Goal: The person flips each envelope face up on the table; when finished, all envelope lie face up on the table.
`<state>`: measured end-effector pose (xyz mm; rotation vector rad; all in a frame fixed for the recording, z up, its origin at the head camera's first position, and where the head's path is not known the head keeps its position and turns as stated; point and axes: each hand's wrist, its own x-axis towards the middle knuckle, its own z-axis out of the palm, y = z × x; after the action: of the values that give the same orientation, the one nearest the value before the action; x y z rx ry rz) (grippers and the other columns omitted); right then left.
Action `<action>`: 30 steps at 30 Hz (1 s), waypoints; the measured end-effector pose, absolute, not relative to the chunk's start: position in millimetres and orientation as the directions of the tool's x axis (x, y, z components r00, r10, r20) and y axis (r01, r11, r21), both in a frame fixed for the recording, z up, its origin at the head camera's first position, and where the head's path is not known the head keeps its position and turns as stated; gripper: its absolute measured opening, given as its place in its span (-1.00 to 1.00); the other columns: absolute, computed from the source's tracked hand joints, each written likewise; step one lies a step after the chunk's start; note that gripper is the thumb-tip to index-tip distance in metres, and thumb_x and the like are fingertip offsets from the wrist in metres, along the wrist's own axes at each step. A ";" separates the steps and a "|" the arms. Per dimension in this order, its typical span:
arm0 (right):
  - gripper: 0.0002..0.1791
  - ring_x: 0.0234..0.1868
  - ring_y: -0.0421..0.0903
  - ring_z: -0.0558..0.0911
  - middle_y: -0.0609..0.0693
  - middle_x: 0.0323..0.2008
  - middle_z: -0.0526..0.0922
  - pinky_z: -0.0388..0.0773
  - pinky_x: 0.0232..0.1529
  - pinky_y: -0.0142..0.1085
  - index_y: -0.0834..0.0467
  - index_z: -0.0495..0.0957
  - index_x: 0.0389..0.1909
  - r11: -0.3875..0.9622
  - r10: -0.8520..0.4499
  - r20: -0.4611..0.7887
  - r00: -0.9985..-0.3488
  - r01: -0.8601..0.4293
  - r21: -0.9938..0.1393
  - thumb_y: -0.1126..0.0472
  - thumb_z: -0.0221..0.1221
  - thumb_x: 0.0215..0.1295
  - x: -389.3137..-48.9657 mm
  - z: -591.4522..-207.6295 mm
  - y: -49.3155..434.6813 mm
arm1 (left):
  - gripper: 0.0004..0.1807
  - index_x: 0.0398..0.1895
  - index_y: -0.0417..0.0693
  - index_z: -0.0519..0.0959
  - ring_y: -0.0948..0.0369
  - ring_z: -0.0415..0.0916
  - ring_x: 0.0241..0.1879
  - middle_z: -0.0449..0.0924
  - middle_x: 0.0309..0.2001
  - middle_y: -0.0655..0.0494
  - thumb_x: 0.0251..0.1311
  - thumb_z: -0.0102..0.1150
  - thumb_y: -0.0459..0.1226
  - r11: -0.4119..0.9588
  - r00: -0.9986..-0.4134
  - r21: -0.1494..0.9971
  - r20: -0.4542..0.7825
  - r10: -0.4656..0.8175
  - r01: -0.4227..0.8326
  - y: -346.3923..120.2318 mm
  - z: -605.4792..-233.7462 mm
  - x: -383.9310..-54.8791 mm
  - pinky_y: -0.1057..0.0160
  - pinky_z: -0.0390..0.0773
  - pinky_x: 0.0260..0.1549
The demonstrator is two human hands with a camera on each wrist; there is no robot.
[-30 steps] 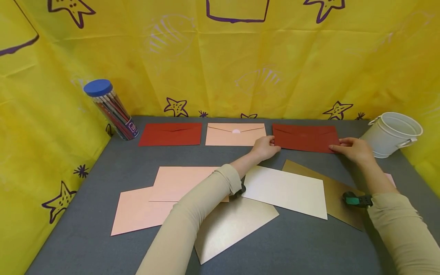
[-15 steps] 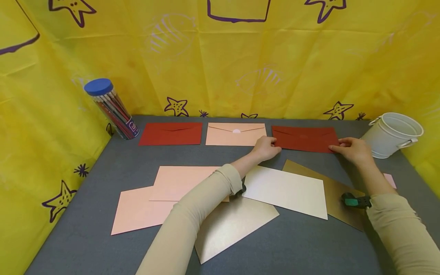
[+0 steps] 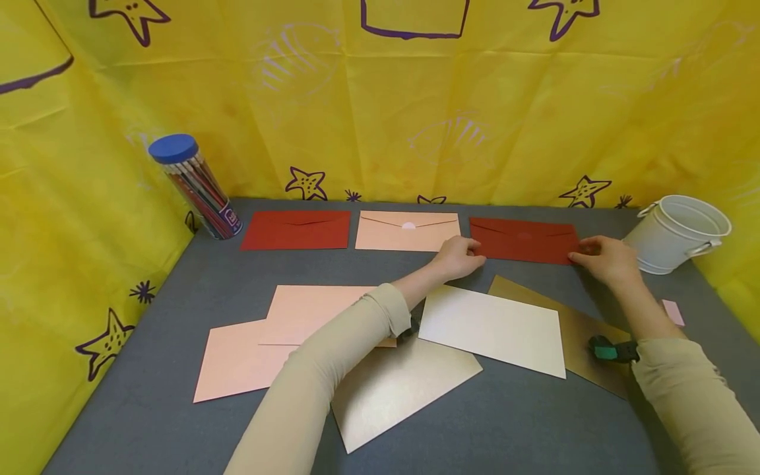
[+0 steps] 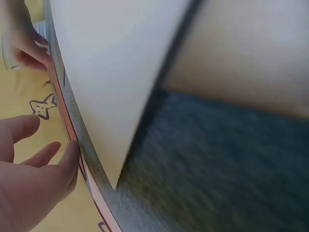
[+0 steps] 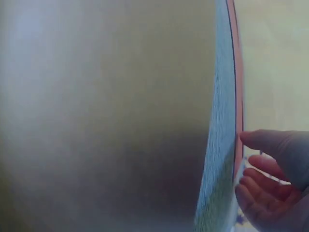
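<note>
Red env [image 3: 522,241] btwn LH [image 3: 458,257] & RH [image 3: 609,262]

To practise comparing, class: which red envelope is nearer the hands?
The rightmost red envelope, between the left hand and right hand; the leftmost one lies beyond the back-row pink envelope.

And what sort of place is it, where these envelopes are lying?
Probably a makeshift indoor work corner: yellow patterned cloth hangs behind the grey table, which bears envelopes and a blue-lidded tube of pencils.
</note>
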<state>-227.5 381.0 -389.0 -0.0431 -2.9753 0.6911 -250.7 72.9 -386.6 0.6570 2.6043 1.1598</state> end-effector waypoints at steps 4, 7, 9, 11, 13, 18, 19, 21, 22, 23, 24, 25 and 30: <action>-0.50 0.02 0.51 0.38 0.57 -0.03 0.45 0.19 0.08 0.27 0.51 0.44 0.02 0.900 0.010 0.140 -0.990 -0.052 -0.432 0.13 0.17 0.33 -227.4 -389.5 369.6 | -0.57 0.24 -0.18 0.51 0.19 0.47 -0.01 0.58 0.08 -0.01 0.34 0.12 -0.23 0.546 -0.865 0.789 -0.039 0.500 0.280 61.5 -383.3 -243.3 0.43 0.44 -0.16; -0.46 0.09 0.48 0.35 0.56 0.05 0.42 0.19 0.11 0.27 0.47 0.42 0.10 0.876 0.009 0.144 -0.989 -0.062 -0.478 0.06 0.12 0.38 -225.0 -388.0 355.3 | -0.56 0.25 -0.13 0.51 0.18 0.47 0.11 0.56 0.14 0.04 0.34 0.13 -0.21 0.500 -0.858 0.831 -0.054 0.510 0.245 48.1 -379.2 -236.7 0.39 0.46 -0.03; -0.42 0.14 0.46 0.33 0.54 0.12 0.39 0.22 0.12 0.26 0.43 0.40 0.17 0.857 0.009 0.128 -0.992 -0.058 -0.512 0.00 0.10 0.41 -222.3 -385.1 342.2 | -0.56 0.26 -0.10 0.50 0.19 0.47 0.13 0.55 0.16 0.06 0.34 0.13 -0.19 0.477 -0.857 0.852 -0.072 0.511 0.213 37.4 -376.5 -232.0 0.36 0.47 0.00; -0.36 0.19 0.45 0.30 0.50 0.19 0.36 0.21 0.12 0.28 0.38 0.36 0.25 0.836 0.005 0.090 -0.996 -0.045 -0.547 -0.07 0.07 0.42 -218.0 -380.5 328.4 | -0.56 0.25 -0.09 0.51 0.20 0.49 0.12 0.56 0.15 0.07 0.34 0.14 -0.18 0.451 -0.856 0.874 -0.085 0.510 0.182 26.1 -374.7 -227.3 0.34 0.47 0.01; -0.31 0.23 0.43 0.28 0.44 0.25 0.33 0.22 0.13 0.30 0.33 0.31 0.31 0.813 -0.010 0.054 -0.998 -0.039 -0.581 -0.13 0.05 0.42 -212.9 -376.4 313.3 | -0.57 0.25 -0.07 0.51 0.21 0.50 0.11 0.57 0.14 0.09 0.34 0.15 -0.18 0.430 -0.857 0.892 -0.109 0.504 0.139 14.2 -373.2 -221.4 0.33 0.48 0.00; -0.23 0.31 0.34 0.26 0.28 0.36 0.27 0.25 0.15 0.31 0.20 0.21 0.42 0.761 -0.077 -0.010 -0.997 -0.052 -0.647 -0.22 0.06 0.38 -199.8 -368.8 273.4 | -0.58 0.25 -0.11 0.51 0.19 0.51 0.10 0.56 0.16 0.01 0.35 0.15 -0.21 0.387 -0.858 0.919 -0.137 0.496 0.077 -22.0 -371.4 -203.3 0.29 0.49 0.05; -0.23 0.31 0.32 0.27 0.26 0.37 0.26 0.27 0.15 0.30 0.18 0.19 0.43 0.751 -0.096 -0.016 -0.995 -0.062 -0.657 -0.22 0.06 0.38 -197.4 -367.9 265.1 | -0.57 0.25 -0.13 0.50 0.17 0.51 0.11 0.55 0.17 -0.01 0.35 0.15 -0.21 0.381 -0.857 0.921 -0.134 0.497 0.077 -30.5 -371.4 -199.3 0.28 0.48 0.07; -0.22 0.33 0.31 0.25 0.23 0.39 0.24 0.25 0.18 0.29 0.16 0.16 0.45 0.736 -0.154 -0.023 -0.988 -0.099 -0.670 -0.20 0.08 0.38 -193.0 -367.4 247.8 | -0.54 0.27 -0.13 0.47 0.16 0.50 0.13 0.53 0.19 -0.02 0.35 0.16 -0.21 0.387 -0.857 0.919 -0.135 0.497 0.080 -49.4 -372.2 -191.0 0.24 0.48 0.09; -0.22 0.34 0.30 0.26 0.23 0.40 0.24 0.25 0.19 0.29 0.16 0.15 0.46 0.728 -0.186 -0.019 -0.982 -0.125 -0.674 -0.18 0.09 0.38 -190.8 -368.1 239.4 | -0.52 0.29 -0.12 0.46 0.17 0.49 0.15 0.52 0.20 0.00 0.34 0.16 -0.19 0.400 -0.856 0.912 -0.134 0.499 0.090 -59.3 -372.9 -187.2 0.23 0.47 0.11; -0.22 0.34 0.29 0.26 0.23 0.39 0.24 0.25 0.20 0.28 0.17 0.15 0.45 0.719 -0.220 -0.012 -0.975 -0.154 -0.678 -0.16 0.11 0.38 -188.5 -369.0 231.1 | -0.50 0.31 -0.10 0.44 0.17 0.47 0.17 0.51 0.21 0.02 0.33 0.17 -0.17 0.418 -0.854 0.902 -0.133 0.502 0.105 -69.5 -373.4 -183.4 0.21 0.46 0.12; -0.23 0.35 0.29 0.25 0.23 0.40 0.24 0.24 0.21 0.27 0.19 0.14 0.46 0.710 -0.255 -0.003 -0.967 -0.185 -0.679 -0.13 0.12 0.38 -186.2 -370.1 222.9 | -0.46 0.33 -0.09 0.42 0.16 0.44 0.20 0.49 0.24 0.03 0.32 0.18 -0.15 0.435 -0.849 0.892 -0.134 0.511 0.122 -79.9 -373.6 -179.7 0.18 0.45 0.14; -0.22 0.37 0.27 0.23 0.22 0.40 0.24 0.22 0.23 0.26 0.20 0.14 0.45 0.704 -0.289 0.005 -0.957 -0.216 -0.677 -0.11 0.13 0.38 -183.9 -371.6 214.8 | -0.42 0.36 -0.09 0.39 0.16 0.41 0.23 0.46 0.27 0.05 0.31 0.19 -0.12 0.452 -0.844 0.881 -0.134 0.520 0.139 -90.1 -373.5 -176.0 0.15 0.43 0.17; -0.18 0.40 0.20 0.22 0.18 0.41 0.23 0.22 0.26 0.22 0.19 0.14 0.46 0.660 -0.442 0.041 -0.896 -0.356 -0.661 -0.10 0.20 0.33 -170.9 -378.1 178.5 | -0.15 0.49 -0.02 0.18 0.08 0.16 0.41 0.22 0.44 0.08 0.22 0.25 0.08 0.580 -0.807 0.763 -0.136 0.575 0.284 -142.7 -370.1 -159.0 0.00 0.24 0.31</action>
<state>-170.9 178.5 -378.1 0.7184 -2.9737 1.1408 -159.0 -142.7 -370.1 0.6954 2.4437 1.0851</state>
